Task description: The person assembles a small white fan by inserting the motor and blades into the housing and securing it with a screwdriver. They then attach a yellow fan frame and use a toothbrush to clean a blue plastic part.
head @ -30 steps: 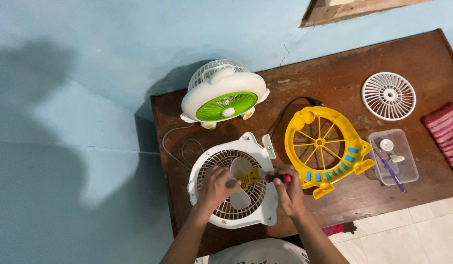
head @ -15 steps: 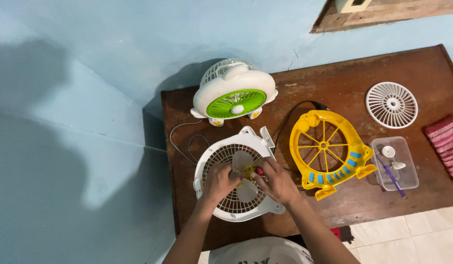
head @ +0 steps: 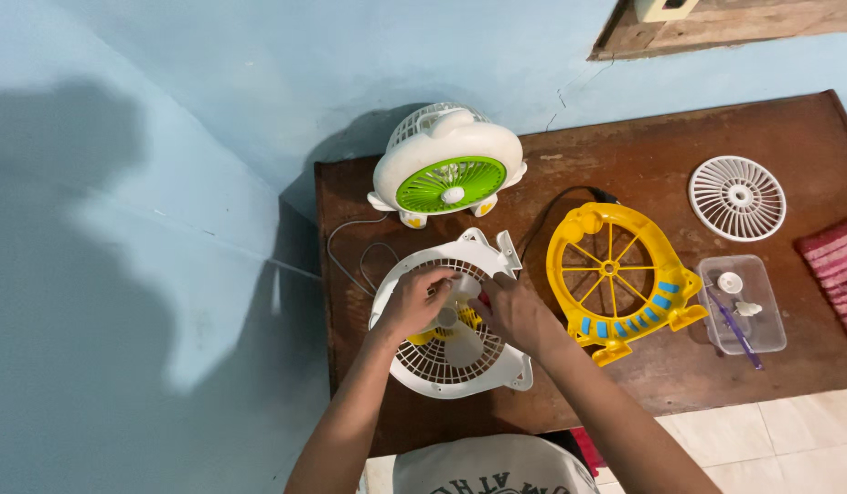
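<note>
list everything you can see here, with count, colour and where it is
table: 1, dark brown wood, against the blue wall
assembled fan: 1, white with green grille, table's back left
open fan body: 1, white, blades exposed, front left under the hands
fan frame: 1, yellow with blue buttons, centre
round grille: 1, white, back right
plastic tray: 1, clear, holding small white parts, right of the frame
cloth: 1, red, right edge
cord: 1, white, left table edge
left hand: on the fan blades
right hand: on the fan hub
</note>
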